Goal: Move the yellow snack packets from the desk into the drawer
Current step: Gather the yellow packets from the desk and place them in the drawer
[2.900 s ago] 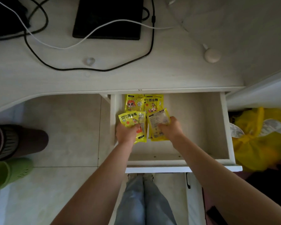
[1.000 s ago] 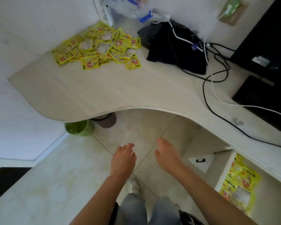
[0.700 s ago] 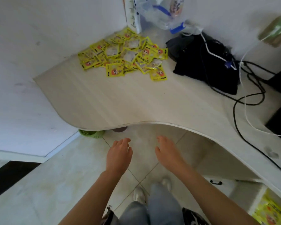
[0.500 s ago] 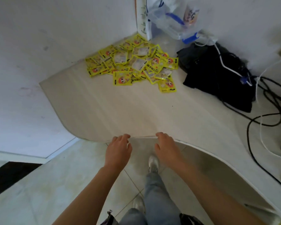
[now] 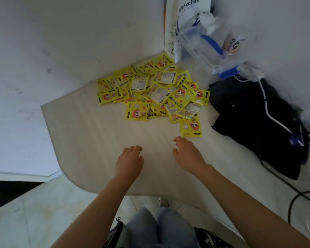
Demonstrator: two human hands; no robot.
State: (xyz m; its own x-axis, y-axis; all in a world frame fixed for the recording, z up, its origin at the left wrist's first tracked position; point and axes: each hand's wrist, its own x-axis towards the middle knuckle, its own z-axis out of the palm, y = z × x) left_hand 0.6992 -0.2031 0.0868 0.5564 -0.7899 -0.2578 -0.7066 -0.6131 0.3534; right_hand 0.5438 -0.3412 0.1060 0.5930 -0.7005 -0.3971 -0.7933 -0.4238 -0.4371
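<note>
A heap of several yellow snack packets (image 5: pixel 154 90) lies in the far corner of the pale desk (image 5: pixel 97 140), against the white walls. One packet (image 5: pixel 191 127) sits apart at the heap's near right edge. My left hand (image 5: pixel 129 162) hovers over the bare desk below the heap, fingers loosely curled, holding nothing. My right hand (image 5: pixel 187 152) reaches forward with relaxed fingers, its fingertips just short of that near packet, and it is empty too. The drawer is out of view.
A black bag (image 5: pixel 254 122) with white and black cables (image 5: pixel 276 120) lies on the desk to the right. A clear plastic container (image 5: pixel 209 49) with blue trim and a white coffee bag (image 5: pixel 183 20) stand in the corner. Tiled floor shows below the desk's curved edge.
I left the drawer and turned left to the desk corner. Both empty hands rose from over the floor to above the desk, closing on the packet heap.
</note>
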